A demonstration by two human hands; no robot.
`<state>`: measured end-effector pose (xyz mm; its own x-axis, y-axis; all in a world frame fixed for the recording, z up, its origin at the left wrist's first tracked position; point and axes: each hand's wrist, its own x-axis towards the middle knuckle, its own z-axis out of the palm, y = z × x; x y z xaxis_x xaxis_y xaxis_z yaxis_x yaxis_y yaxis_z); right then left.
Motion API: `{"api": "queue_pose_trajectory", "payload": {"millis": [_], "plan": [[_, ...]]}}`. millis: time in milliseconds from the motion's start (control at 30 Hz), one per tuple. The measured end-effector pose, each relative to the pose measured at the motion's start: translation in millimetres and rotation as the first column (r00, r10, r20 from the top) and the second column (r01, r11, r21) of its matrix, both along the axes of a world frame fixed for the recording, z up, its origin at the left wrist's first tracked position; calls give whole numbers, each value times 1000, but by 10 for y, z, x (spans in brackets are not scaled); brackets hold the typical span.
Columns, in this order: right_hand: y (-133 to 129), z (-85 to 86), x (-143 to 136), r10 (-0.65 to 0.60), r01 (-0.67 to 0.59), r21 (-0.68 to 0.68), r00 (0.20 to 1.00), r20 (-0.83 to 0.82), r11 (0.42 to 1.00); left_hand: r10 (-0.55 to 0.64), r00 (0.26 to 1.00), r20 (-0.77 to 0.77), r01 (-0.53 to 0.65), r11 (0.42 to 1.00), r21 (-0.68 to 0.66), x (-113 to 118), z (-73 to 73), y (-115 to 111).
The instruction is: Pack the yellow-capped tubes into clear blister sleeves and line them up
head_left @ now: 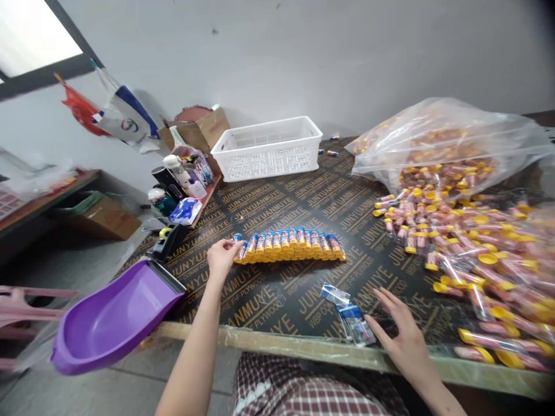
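Note:
In the head view my left hand (222,258) pinches a small blue-labelled tube at the left end of a long row of tubes (290,245). These tubes have blue-and-orange labels and yellow ends, and they lie side by side in a slightly curved stack. My right hand (401,335) hovers near the table's front edge with thumb and fingers spread, holding nothing. Just left of its fingertips lies a small pile of flat blue-and-clear wrappers (356,323).
Pink tubes with yellow caps (477,248) spill from a clear plastic bag (437,127) on the right. A white basket (266,159) stands at the back. A purple dustpan-like scoop (113,318) and a tape dispenser (165,240) sit at the left edge, near bottles (167,185).

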<state>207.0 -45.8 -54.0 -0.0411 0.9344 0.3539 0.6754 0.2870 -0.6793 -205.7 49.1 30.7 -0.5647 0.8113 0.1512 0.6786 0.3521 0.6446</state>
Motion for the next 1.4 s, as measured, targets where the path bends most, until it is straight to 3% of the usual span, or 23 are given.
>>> {"api": "queue_pose_trajectory", "payload": {"millis": [100,233,333,400,433,500,600,767,867,933,1000,1100,1267,1400], "plan": [[-13,37,-23,6,-7,25,999,38,1000,-67,988,-141,53,994,-101,-8,-39,21],[-17,91,-36,-18,18,38,1000,3,999,-8,955,-297,20,999,38,145,33,-78],[-25,110,-42,-54,56,44,998,-40,997,36,965,-259,40,958,284,519,14,-188],[-43,120,-56,-76,79,58,995,-58,995,-122,978,-169,175,922,346,914,-105,-269],[-55,125,-63,-88,92,68,994,-64,993,-263,958,-113,285,914,288,1128,-192,-308],[-78,136,-58,-107,112,88,992,-60,990,-491,870,-47,493,869,33,1518,-387,-371],[-84,162,63,-146,144,135,989,7,980,-581,812,-64,545,793,-272,1845,-611,-397],[42,265,619,-404,351,228,876,262,908,-589,808,-6,554,763,-333,1777,-665,-301],[191,311,941,-444,393,211,834,328,895,-539,833,122,550,787,-278,1705,-634,-260],[306,321,1059,-424,385,178,820,384,905,-509,810,291,567,806,-170,1708,-619,-261],[423,324,1103,-389,366,140,813,433,920,-453,701,552,568,821,-48,1743,-596,-287],[571,341,1096,-333,327,97,823,459,940,-301,457,837,498,866,39,1806,-525,-360],[645,430,974,-205,206,38,906,370,978,-207,291,934,367,926,91,1861,-387,-461],[485,545,640,-134,134,16,971,200,991,-142,161,977,340,937,80,1898,-378,-478]]}}
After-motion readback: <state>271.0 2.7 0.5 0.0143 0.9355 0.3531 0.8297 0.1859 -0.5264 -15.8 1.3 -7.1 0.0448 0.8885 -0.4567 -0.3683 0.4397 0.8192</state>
